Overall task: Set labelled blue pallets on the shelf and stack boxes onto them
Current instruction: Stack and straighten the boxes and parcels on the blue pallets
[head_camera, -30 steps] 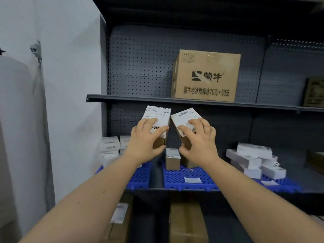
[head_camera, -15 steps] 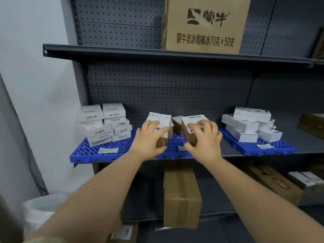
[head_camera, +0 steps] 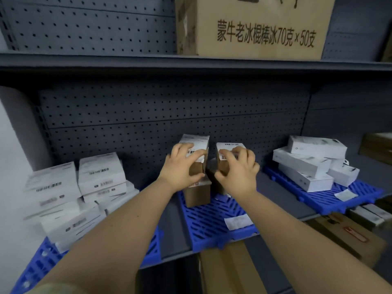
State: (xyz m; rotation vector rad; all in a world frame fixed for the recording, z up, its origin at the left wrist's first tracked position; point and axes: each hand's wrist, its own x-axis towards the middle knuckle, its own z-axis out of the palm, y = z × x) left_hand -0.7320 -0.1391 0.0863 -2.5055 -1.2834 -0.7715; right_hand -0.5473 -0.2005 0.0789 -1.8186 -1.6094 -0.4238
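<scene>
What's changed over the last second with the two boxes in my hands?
The left hand and right hand lowered their labelled brown boxes to the middle blue pallet; the left one seems to rest on a standing box. Both still gripped. White box stacks unmoved.

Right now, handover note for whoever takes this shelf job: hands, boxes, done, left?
Hands: left hand grips a labelled brown box over the standing box on the middle pallet; right hand grips a second box beside it.
Done: pallets sit on the shelf; left pallet and right pallet carry white boxes.
Left: set both held boxes down, let go.
</scene>
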